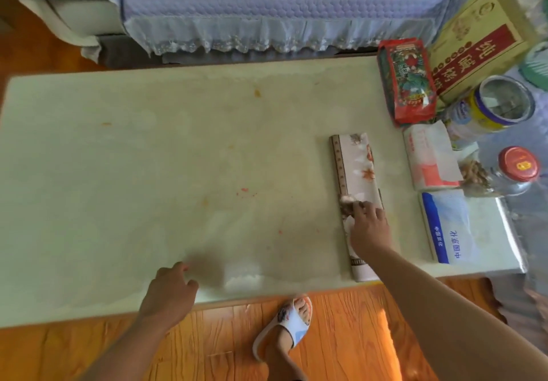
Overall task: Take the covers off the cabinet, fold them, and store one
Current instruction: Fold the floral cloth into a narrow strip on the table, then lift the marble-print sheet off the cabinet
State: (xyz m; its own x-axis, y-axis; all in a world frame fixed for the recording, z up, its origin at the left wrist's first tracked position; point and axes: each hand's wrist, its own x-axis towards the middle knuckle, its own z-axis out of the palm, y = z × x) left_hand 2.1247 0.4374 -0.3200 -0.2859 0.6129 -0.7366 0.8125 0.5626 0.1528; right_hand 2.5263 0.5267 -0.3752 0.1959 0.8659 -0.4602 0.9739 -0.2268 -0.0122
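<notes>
One cover (355,173) lies folded into a narrow strip on the bare surface (178,158), so the uncovering and at least one fold look done; storing seems left. The right hand (369,231) rests on the strip's near half, fingers fairly straight, gripping nothing. The left hand (169,291) hangs loosely curled and empty at the near edge, well apart from the cover.

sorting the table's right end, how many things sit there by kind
folded cover: 1
red snack bag: 1
jars: 2, clear lid, red lid
tissue pack: 1
white and blue bag: 1
cardboard box: 1
total: 7
</notes>
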